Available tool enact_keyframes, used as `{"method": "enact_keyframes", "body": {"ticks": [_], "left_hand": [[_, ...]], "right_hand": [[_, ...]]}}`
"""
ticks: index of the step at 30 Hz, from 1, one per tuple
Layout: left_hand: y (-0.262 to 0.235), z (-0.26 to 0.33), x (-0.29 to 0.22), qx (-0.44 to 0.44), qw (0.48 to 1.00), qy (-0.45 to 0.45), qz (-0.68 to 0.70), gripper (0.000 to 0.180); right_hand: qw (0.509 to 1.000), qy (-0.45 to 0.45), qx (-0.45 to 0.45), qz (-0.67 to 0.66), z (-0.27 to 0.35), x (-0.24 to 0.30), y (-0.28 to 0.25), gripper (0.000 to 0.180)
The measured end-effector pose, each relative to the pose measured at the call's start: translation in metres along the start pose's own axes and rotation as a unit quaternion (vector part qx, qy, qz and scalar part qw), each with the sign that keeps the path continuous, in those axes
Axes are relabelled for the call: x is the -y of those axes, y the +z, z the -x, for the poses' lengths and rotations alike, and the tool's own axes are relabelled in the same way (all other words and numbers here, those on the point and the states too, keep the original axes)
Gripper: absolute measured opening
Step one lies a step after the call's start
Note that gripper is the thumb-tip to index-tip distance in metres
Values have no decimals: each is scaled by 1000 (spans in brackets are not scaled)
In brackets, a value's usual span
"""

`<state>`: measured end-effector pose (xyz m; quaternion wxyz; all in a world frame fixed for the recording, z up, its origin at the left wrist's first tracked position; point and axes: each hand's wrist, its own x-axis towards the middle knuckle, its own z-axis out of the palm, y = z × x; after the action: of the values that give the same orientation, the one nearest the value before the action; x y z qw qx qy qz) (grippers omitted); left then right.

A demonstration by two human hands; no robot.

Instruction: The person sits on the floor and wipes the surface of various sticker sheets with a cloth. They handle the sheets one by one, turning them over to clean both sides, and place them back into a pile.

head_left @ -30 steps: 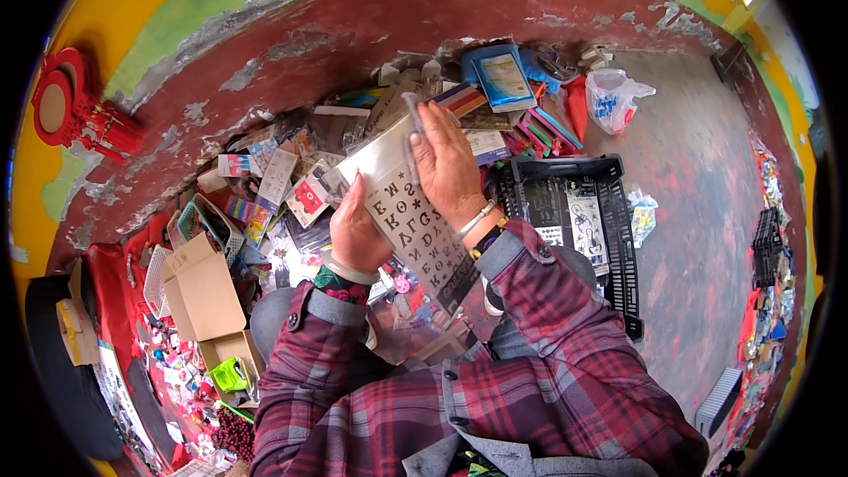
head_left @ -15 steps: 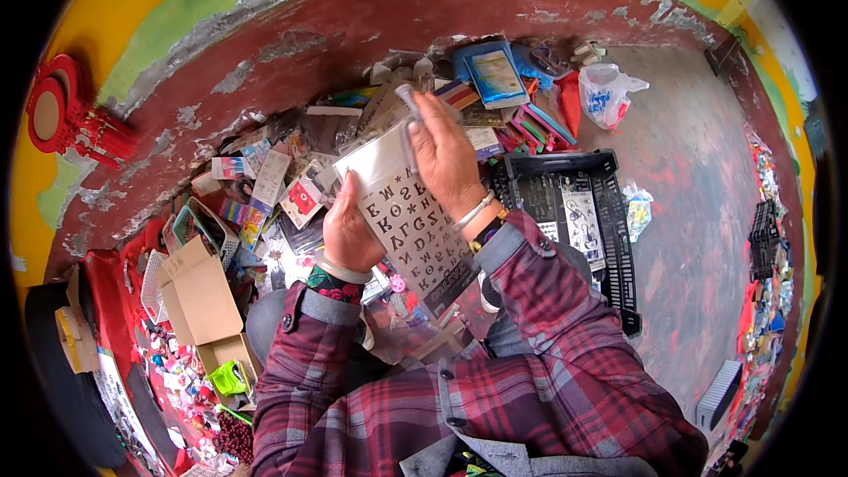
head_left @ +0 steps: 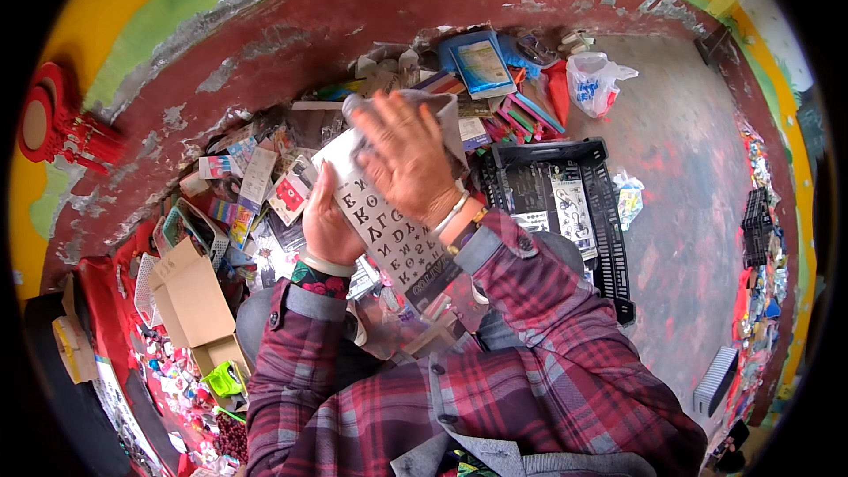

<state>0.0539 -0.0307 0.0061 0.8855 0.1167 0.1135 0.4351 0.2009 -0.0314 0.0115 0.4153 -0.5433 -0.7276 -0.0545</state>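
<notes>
In my left hand (head_left: 330, 228) is a flat sheet of black letters in a clear sleeve (head_left: 399, 246), gripped by its left edge and tilted in front of me. The letters appear upside down, and the upper end is a blank pale strip. My right hand (head_left: 408, 163) lies over the sheet's upper part, fingers somewhat blurred, with a grey cloth (head_left: 451, 131) under and around it. The cloth and hand hide the sheet's upper right corner. Below the sheet, small items lie between my knees.
To the right stands a black plastic crate (head_left: 609, 252) with flat packages inside. Piled along the wall are packages, a blue packet (head_left: 484, 68) and a white plastic bag (head_left: 594, 81). At left are an opened cardboard box (head_left: 196, 291) and a plastic basket (head_left: 201, 228). Red round-topped objects (head_left: 40, 124) stand far left.
My right hand has moved left and down across the sheet, its fingers now spread over the upper part. More of the grey cloth shows. The sheet has shifted slightly left with my left hand.
</notes>
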Motion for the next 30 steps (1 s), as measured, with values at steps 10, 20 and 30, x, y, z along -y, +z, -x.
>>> {"method": "enact_keyframes", "body": {"ticks": [10,20,30], "left_hand": [[-6,-2,-42,20,996,48,-66,52],[-31,8,-18,56,993,-9,-107,83],[-25,1,-12,-22,995,-54,-80,68]], "right_hand": [[617,350,107,-696,-1,-37,-16,45],[596,457,-81,-656,3,-60,-21,19],[750,400,-121,-512,8,-61,-6,20]]}}
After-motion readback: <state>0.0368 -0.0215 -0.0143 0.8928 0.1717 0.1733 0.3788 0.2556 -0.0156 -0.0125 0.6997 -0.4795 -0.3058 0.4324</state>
